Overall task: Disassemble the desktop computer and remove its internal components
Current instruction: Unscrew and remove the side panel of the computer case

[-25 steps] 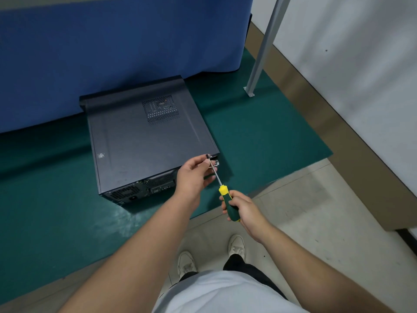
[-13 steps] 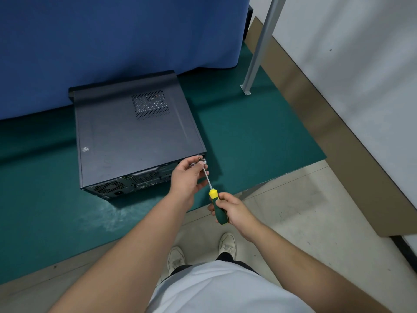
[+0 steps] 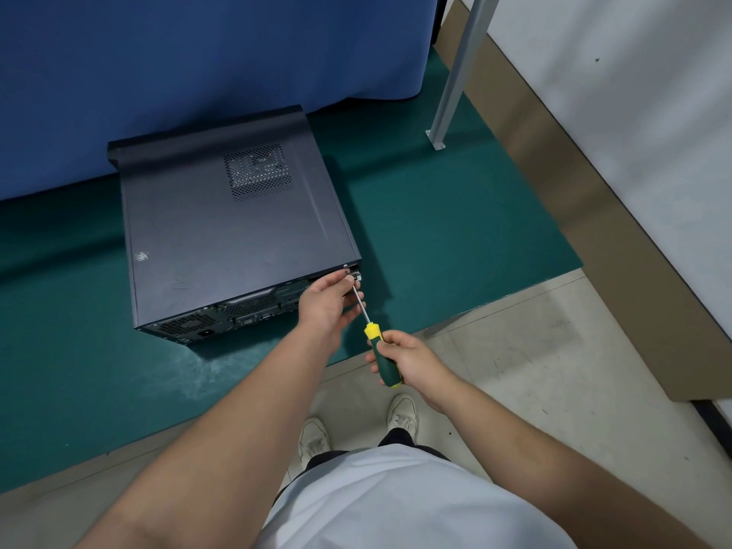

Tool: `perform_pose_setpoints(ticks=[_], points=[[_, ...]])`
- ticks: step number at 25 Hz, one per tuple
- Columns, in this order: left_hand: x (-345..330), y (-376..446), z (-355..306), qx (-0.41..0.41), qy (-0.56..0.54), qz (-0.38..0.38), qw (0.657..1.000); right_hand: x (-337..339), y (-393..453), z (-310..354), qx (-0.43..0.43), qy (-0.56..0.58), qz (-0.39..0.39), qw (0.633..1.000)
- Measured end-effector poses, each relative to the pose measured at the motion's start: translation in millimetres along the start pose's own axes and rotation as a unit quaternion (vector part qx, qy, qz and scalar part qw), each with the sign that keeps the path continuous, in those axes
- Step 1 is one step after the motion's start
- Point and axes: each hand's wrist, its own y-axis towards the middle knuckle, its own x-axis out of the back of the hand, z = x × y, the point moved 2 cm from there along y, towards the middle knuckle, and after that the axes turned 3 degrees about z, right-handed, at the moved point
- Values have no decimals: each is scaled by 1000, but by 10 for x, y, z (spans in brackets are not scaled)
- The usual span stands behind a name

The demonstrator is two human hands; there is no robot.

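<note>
Green-handled screwdriver (image 3: 381,356) tip at computer case (image 3: 233,239) corner, as before.

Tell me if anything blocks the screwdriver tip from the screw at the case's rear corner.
Nothing visible does. The screwdriver, gripped by the right hand, runs its shaft straight up to the rear right corner of the computer case. The left hand has its fingers beside the tip, not across it.
</note>
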Motion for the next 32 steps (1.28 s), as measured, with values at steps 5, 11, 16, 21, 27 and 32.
perform_pose_setpoints(ticks=[5, 11, 16, 21, 27, 32], points=[[-2, 39, -13, 4, 3, -2, 1000, 19, 1, 18, 7, -4, -3, 1000], [-2, 34, -23, 2, -9, 3, 1000, 38, 33, 23, 8, 8, -12, 1000], [-2, 29, -30, -4, -6, 4, 1000, 17, 46, 3, 15, 9, -18, 1000], [-2, 25, -32, -3, -7, 2, 1000, -2, 23, 2, 20, 4, -26, 999], [-26, 14, -53, 0, -4, 10, 1000, 8, 2, 11, 37, -13, -77, 996], [-32, 6, -58, 0, -13, 10, 1000, -98, -6, 26, 79, -85, -129, 985]])
